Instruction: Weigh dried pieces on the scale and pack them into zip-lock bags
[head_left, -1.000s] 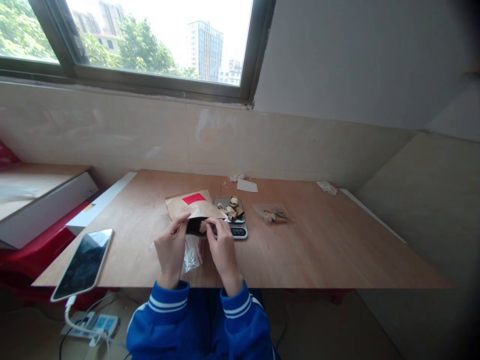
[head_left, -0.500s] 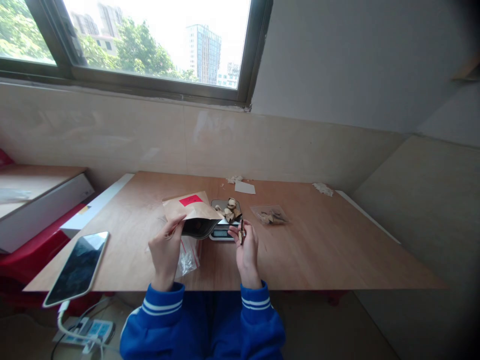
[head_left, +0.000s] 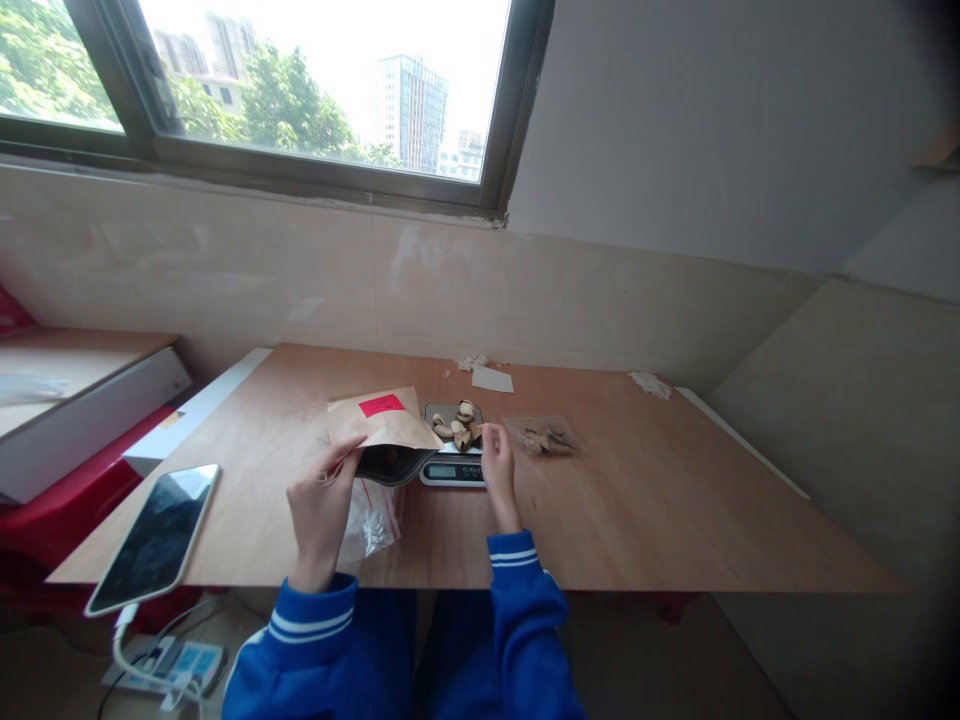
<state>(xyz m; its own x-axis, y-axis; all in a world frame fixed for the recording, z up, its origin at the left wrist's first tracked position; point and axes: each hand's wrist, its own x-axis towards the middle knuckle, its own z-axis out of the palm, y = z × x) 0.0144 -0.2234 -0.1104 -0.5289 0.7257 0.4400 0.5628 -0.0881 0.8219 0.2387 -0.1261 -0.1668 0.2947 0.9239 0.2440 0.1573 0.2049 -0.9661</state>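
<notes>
My left hand (head_left: 324,500) is closed on the edge of a brown paper pouch (head_left: 386,415) with a red label. The pouch lies tilted, its dark mouth facing me. Just right of that mouth is a small digital scale (head_left: 444,472). Cream and brown dried mushroom pieces (head_left: 463,436) are heaped on its plate. My right hand (head_left: 499,465) is at the plate's right edge, thumb and fingers pinched around a dried mushroom piece at the heap; the fingers hide most of it. The digits on the scale's display are too small to read.
A clear bag of dark dried pieces (head_left: 546,438) lies right of the scale. Clear zip bags (head_left: 371,525) lie under the pouch. A phone (head_left: 161,535) on a charging cable rests at the table's left edge. A white card (head_left: 492,379) lies at the back.
My right hand has moved forward from in front of the scale to its plate's right side, carrying dried mushroom. My left hand still holds the pouch, shifted slightly.
</notes>
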